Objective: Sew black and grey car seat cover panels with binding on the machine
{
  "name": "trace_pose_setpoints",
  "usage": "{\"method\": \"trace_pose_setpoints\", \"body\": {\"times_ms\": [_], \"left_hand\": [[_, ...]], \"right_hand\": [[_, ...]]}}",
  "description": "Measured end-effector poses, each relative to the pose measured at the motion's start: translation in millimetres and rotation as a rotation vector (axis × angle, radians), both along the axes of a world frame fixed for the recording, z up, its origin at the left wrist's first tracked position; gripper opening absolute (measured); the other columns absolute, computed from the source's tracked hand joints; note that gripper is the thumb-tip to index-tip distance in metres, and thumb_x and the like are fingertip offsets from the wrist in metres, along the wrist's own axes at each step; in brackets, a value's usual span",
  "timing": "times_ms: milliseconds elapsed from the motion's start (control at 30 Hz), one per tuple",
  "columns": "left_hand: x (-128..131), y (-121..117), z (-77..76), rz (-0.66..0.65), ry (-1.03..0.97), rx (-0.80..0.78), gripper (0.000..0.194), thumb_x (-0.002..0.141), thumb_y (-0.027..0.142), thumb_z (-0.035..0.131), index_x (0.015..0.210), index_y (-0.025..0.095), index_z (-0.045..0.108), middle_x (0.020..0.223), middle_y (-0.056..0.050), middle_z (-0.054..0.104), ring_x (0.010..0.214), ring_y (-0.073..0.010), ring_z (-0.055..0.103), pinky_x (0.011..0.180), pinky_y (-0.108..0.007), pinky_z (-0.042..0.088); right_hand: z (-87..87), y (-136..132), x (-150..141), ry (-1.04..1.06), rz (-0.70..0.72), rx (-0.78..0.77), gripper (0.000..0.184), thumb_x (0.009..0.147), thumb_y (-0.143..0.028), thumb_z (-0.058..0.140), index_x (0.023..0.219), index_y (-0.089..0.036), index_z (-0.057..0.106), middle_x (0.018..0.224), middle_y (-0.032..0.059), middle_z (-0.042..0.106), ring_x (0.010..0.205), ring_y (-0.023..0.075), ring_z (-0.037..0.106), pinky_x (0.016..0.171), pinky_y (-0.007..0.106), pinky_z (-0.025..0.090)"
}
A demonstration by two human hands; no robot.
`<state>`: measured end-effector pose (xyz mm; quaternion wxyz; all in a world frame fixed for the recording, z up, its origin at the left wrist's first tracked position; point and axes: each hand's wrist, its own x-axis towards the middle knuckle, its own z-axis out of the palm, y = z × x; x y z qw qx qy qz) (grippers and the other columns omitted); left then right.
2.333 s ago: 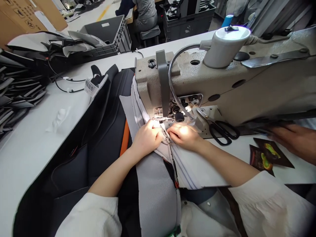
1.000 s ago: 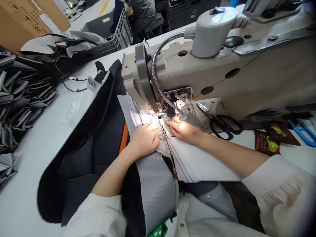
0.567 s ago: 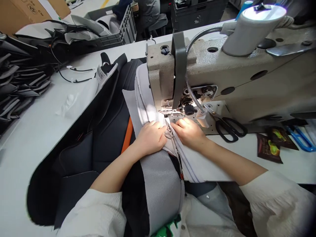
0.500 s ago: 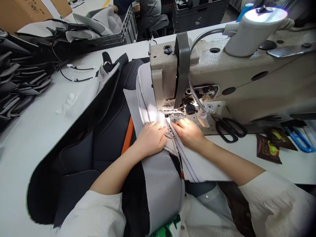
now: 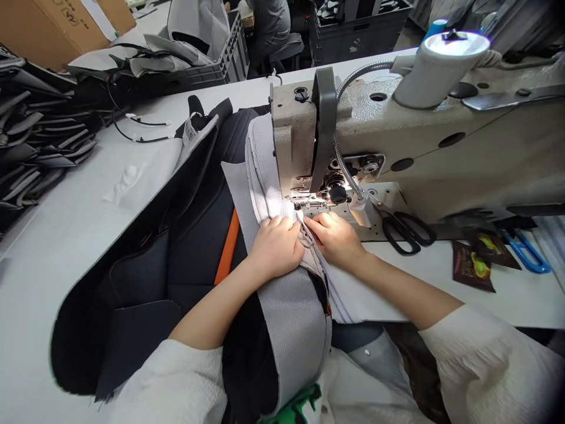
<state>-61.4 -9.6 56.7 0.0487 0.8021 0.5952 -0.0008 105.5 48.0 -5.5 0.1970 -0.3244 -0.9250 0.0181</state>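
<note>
Both hands are at the needle area of a sewing machine [image 5: 293, 132], under its small lamp. My left hand [image 5: 279, 247] is closed on grey mesh fabric [image 5: 293, 330], with its knuckles just in front of the presser foot. Beside it, my right hand [image 5: 338, 240] pinches the raised seam edge of that fabric from the right. The hands are close together but apart. The grey fabric is joined to a dark padded seat cover [image 5: 194, 253] with an orange strip [image 5: 227, 247], lying to the left. The fingertips and the needle are partly hidden.
Black-handled scissors [image 5: 408, 232] lie right of the machine bed, near brown wrappers [image 5: 472, 266] and a blue-handled tool [image 5: 527, 253]. Stacked fabric pieces [image 5: 39, 129] stand at left. Behind are a grey crate [image 5: 236, 50], a cardboard box [image 5: 66, 29] and a seated person [image 5: 269, 26].
The view has shifted slightly, so the machine and table items appear a little displaced. Both hands keep nearly the same place and grip on the fabric.
</note>
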Motion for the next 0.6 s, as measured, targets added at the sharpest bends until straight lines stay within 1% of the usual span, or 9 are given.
{"method": "trace_pose_setpoints", "body": {"times_ms": [133, 233, 333, 433, 533, 600], "left_hand": [[-1, -1, 2.8, -0.016, -0.009, -0.023, 0.030, 0.084, 0.022, 0.039, 0.100, 0.018, 0.064, 0.089, -0.008, 0.057, 0.087, -0.0248, 0.050, 0.075, -0.037, 0.039], [-1, -7, 3.3, -0.010, -0.047, 0.003, 0.029, 0.085, 0.021, 0.038, 0.095, 0.018, 0.065, 0.086, -0.008, 0.056, 0.084, -0.0230, 0.050, 0.073, -0.035, 0.039], [-1, -11, -0.2, 0.003, -0.075, 0.055, 0.028, 0.084, 0.021, 0.039, 0.094, 0.017, 0.065, 0.084, -0.008, 0.056, 0.082, -0.0227, 0.049, 0.072, -0.035, 0.038], [-3, -7, -7.2, 0.009, -0.119, 0.104, 0.029, 0.082, 0.021, 0.040, 0.091, 0.018, 0.067, 0.080, -0.007, 0.055, 0.080, -0.0226, 0.048, 0.072, -0.035, 0.037], [-10, 7, -14.6, -0.009, -0.194, 0.164, 0.033, 0.081, 0.022, 0.039, 0.091, 0.020, 0.070, 0.078, -0.007, 0.055, 0.078, -0.0225, 0.048, 0.071, -0.035, 0.036], [-18, 18, -18.5, -0.053, -0.225, 0.205, 0.034, 0.081, 0.023, 0.038, 0.088, 0.020, 0.071, 0.077, -0.008, 0.055, 0.078, -0.0228, 0.048, 0.071, -0.035, 0.035]], "right_hand": [[-2.4, 0, 2, 0.004, 0.091, -0.006, 0.036, 0.088, -0.015, 0.040, 0.120, -0.008, 0.055, 0.096, 0.0113, 0.060, 0.081, 0.0222, 0.046, 0.071, 0.032, 0.038], [0.9, -1, 4, -0.025, 0.133, 0.017, 0.035, 0.087, -0.015, 0.042, 0.118, -0.009, 0.057, 0.095, 0.0106, 0.061, 0.080, 0.0214, 0.047, 0.070, 0.031, 0.037], [6.4, -1, 4, -0.079, 0.108, 0.045, 0.034, 0.086, -0.014, 0.043, 0.116, -0.013, 0.059, 0.090, 0.0093, 0.060, 0.079, 0.0201, 0.048, 0.069, 0.030, 0.036], [10.0, 2, 4, -0.102, 0.053, 0.050, 0.035, 0.085, -0.015, 0.046, 0.117, -0.016, 0.061, 0.085, 0.0080, 0.059, 0.074, 0.0185, 0.048, 0.066, 0.028, 0.035], [11.1, 8, 2, -0.087, 0.017, -0.038, 0.035, 0.087, -0.019, 0.045, 0.119, -0.019, 0.061, 0.082, 0.0064, 0.059, 0.070, 0.0160, 0.049, 0.062, 0.025, 0.035], [11.1, 12, 2, -0.061, -0.007, -0.127, 0.034, 0.090, -0.023, 0.044, 0.118, -0.019, 0.062, 0.082, 0.0060, 0.059, 0.068, 0.0145, 0.051, 0.060, 0.023, 0.036]]}}
